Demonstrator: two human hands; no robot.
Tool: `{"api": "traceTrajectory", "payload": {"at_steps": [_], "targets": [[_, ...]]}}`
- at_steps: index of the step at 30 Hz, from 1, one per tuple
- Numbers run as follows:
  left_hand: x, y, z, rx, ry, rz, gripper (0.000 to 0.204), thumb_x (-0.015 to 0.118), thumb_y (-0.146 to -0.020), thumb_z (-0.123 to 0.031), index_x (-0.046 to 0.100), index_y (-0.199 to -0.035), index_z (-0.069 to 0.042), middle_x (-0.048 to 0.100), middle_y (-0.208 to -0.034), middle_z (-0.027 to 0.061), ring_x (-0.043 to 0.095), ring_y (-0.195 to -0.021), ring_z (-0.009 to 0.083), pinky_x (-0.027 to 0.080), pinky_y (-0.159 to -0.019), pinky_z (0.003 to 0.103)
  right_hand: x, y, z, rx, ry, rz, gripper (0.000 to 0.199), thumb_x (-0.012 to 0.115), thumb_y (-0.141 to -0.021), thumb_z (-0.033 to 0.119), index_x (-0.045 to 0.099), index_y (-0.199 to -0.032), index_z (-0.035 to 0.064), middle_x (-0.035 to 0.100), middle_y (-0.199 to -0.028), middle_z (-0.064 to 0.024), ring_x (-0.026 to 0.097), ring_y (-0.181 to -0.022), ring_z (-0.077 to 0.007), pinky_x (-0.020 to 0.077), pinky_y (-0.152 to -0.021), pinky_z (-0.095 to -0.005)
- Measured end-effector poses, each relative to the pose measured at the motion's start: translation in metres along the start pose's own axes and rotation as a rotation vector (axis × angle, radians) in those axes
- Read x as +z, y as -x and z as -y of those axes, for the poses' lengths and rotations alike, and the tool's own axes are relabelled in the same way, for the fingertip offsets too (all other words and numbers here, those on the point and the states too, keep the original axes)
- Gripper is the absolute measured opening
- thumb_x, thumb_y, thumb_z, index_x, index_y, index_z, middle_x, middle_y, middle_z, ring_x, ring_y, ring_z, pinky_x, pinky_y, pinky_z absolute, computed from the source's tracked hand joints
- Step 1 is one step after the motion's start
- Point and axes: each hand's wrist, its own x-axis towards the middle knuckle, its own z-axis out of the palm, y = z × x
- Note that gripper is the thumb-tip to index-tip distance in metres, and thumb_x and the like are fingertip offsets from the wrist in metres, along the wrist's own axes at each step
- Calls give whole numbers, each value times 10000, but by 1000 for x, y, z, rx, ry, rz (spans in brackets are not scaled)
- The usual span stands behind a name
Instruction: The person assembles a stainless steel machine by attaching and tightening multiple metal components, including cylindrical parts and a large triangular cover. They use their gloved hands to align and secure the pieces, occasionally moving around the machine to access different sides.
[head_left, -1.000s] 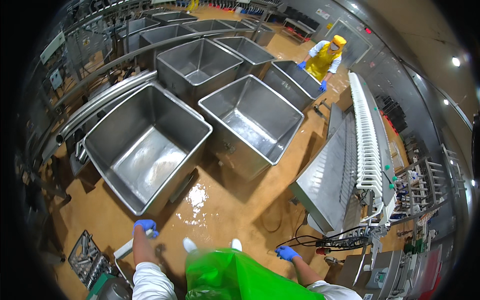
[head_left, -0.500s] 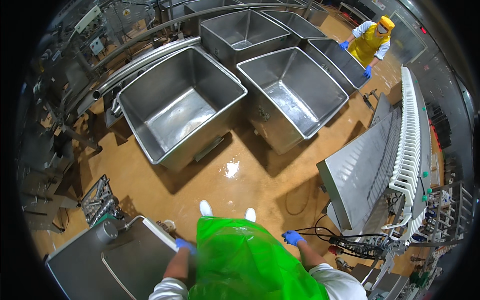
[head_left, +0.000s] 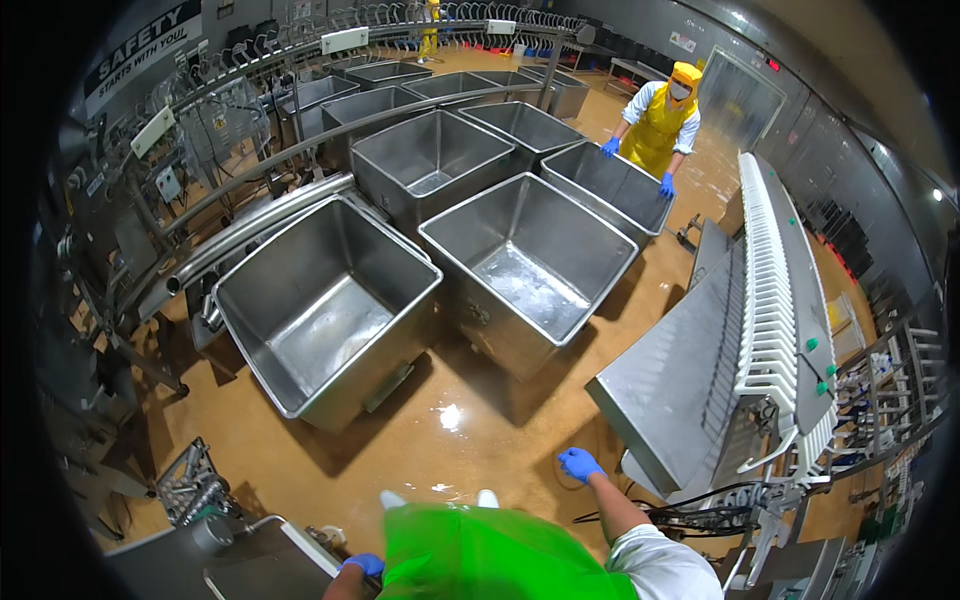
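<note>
Steer right hand (head_left: 580,465), loosely closed, clear of steel tray (head_left: 665,395); left hand (head_left: 365,565) partly hidden, cannot tell whether gripping.

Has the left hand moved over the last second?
Yes. The left hand has drawn back toward the green apron, away from the near corner of the front-left steel bin; a second ago it appeared just below that corner.

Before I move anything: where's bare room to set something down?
Widest: the wet tan floor bordered by both front steel bins, the slanted steel tray and white footwear, the right hand above its edge. A narrower strip separates the right front bin from the tray. Crowded: the packed rear steel bins and black cables near the tray.
</note>
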Motion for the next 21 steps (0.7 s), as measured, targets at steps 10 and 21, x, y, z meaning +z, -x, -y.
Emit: {"api": "traceTrajectory", "payload": {"at_steps": [10, 21], "targets": [[-125, 44, 85, 53, 613, -982, 357, 427, -871, -284, 658, -880, -12, 633, -962, 247, 611, -909, 412, 477, -822, 484, 111, -22, 78, 194, 720, 445, 402, 525, -875, 399, 657, -999, 40, 687, -904, -102, 654, -701, -227, 513, -611, -401], [-136, 152, 93, 35, 1265, -1118, 318, 456, -898, -308, 630, -970, -52, 653, -994, 158, 612, -954, 343, 470, -832, 412, 259, -127, 334, -334, 333, 590, 146, 563, -919, 210, 605, -922, 69, 644, -794, -75, 602, -654, -148, 472, -546, -282]]}}
